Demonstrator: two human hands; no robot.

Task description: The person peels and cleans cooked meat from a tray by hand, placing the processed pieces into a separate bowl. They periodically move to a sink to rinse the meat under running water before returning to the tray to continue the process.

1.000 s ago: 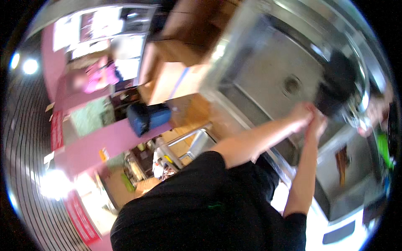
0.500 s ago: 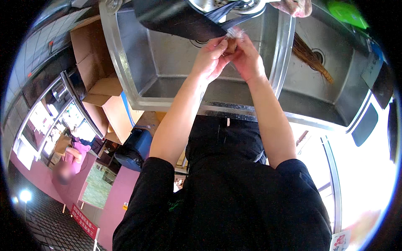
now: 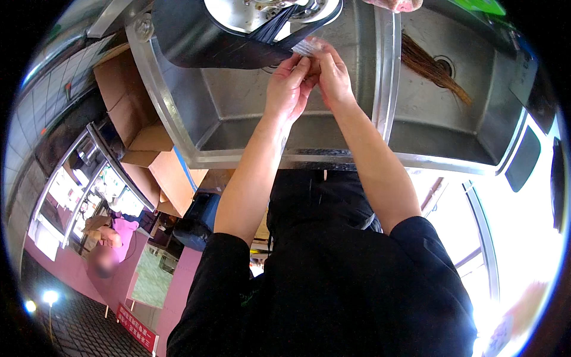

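Note:
My left hand (image 3: pixel 287 89) and my right hand (image 3: pixel 335 79) meet over the left steel sink (image 3: pixel 235 95). Their fingers are closed round a small brown thing with crinkled clear plastic (image 3: pixel 305 47) on it; its exact shape is hidden. Just above and left of them is a large black container or bag (image 3: pixel 187 41), with black strands and shiny metal pieces (image 3: pixel 235 12) at its top. The fingertips of my left hand are against or very close to its edge.
A straw whisk (image 3: pixel 431 65) lies in the right basin (image 3: pixel 488 119). A mottled pink item (image 3: pixel 392 5) and green object (image 3: pixel 479 6) sit at top right. Cardboard boxes (image 3: pixel 128 101) and a blue container (image 3: pixel 202 211) are at left. A person in pink (image 3: pixel 122 232) is beyond.
Since a second ago the view has swung round to face the sinks squarely. In the last half second both hands shifted slightly left and stayed together, and the clear plastic stayed between them.

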